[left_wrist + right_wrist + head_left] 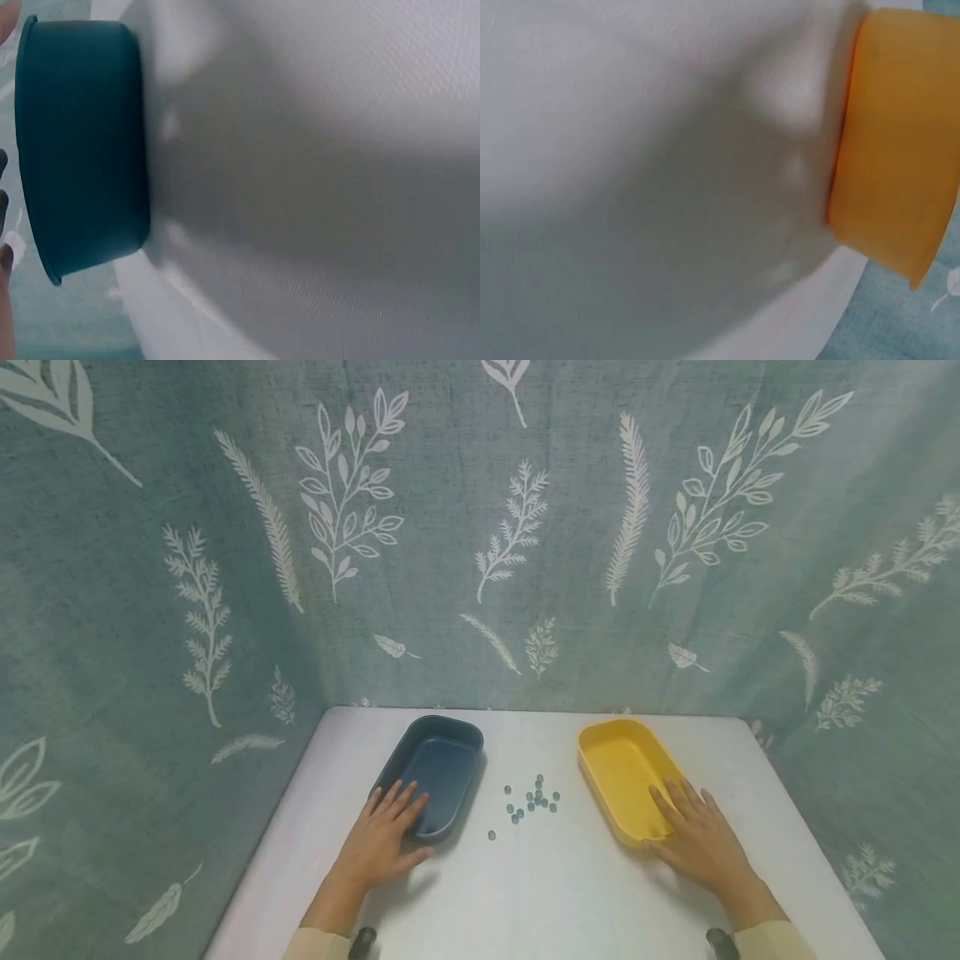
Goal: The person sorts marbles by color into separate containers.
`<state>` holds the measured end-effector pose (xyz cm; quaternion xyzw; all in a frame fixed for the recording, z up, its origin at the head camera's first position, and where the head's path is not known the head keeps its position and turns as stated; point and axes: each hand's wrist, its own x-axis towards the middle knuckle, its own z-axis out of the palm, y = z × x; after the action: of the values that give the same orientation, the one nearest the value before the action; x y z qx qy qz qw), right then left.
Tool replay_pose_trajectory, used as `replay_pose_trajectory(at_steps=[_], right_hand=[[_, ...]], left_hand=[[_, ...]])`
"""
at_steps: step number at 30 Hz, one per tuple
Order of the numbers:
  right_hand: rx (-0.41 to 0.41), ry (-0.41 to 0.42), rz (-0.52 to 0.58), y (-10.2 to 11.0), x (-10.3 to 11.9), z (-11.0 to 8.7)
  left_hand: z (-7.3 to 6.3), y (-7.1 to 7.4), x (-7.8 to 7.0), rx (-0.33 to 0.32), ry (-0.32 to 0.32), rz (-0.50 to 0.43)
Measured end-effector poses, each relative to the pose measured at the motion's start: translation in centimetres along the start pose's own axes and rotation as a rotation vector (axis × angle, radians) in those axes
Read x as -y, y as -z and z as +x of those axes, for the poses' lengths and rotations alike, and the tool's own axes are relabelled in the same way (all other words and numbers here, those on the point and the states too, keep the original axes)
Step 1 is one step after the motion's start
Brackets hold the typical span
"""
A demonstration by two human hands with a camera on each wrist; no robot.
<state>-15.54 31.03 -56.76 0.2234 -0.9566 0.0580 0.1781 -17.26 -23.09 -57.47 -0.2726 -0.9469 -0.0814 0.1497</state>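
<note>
My left hand (379, 845) hovers at the near left part of a dark blue tray (444, 770), fingers spread and relaxed over its near end. The left wrist view has that tray's outer wall (82, 142) side-on, with a few fingertips (6, 257) at the frame's edge. On the other side, my right hand (701, 845) lies loosely spread over the near right rim of a yellow tray (618, 756). Its wall (896, 142) fills the right of the right wrist view, where no fingers show. Neither hand grips anything. Between the trays lie several small glassy blue-green marbles (544, 803).
Both trays stand on a white table (525, 902). One marble (491, 835) lies apart from the cluster, nearer the blue tray. A green-grey curtain (450, 568) with white leaf prints surrounds the table at the back and sides.
</note>
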Motion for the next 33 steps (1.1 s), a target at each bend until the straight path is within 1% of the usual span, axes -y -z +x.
replay_pose_trajectory(at_steps=[4,10,14,18,20,23,27,29,31,33], right_hand=[[-0.010,0.001,0.020,0.0,0.6,0.5],[-0.064,0.018,0.033,-0.2,1.7,1.3],[-0.093,0.000,0.103,-0.4,2.9,1.7],[-0.127,0.008,0.155,-0.6,4.0,2.0],[-0.144,0.035,0.164,-0.8,4.4,2.3],[-0.174,0.075,0.182,-1.0,5.0,2.8],[-0.237,0.118,0.219,-1.3,5.9,3.6],[-0.258,0.135,0.234,-1.6,6.4,3.9],[-0.259,0.131,0.240,-1.9,7.1,4.1],[-0.241,0.106,0.262,-2.2,7.8,4.2]], left_hand=[[-0.2,0.4,0.3,-0.021,0.045,-0.008],[-0.6,0.4,1.0,-0.058,0.109,-0.037],[-0.9,0.1,1.6,-0.092,0.182,-0.075],[-1.1,-0.1,2.3,-0.155,0.288,-0.179],[-1.2,-0.3,2.6,-0.186,0.336,-0.232],[-1.3,-0.6,3.0,-0.214,0.409,-0.299],[-1.6,-1.4,3.4,-0.226,0.516,-0.394],[-1.8,-2.0,3.5,-0.227,0.578,-0.462],[-2.1,-2.6,3.5,-0.230,0.638,-0.528],[-2.3,-3.2,3.4,-0.243,0.697,-0.600]])
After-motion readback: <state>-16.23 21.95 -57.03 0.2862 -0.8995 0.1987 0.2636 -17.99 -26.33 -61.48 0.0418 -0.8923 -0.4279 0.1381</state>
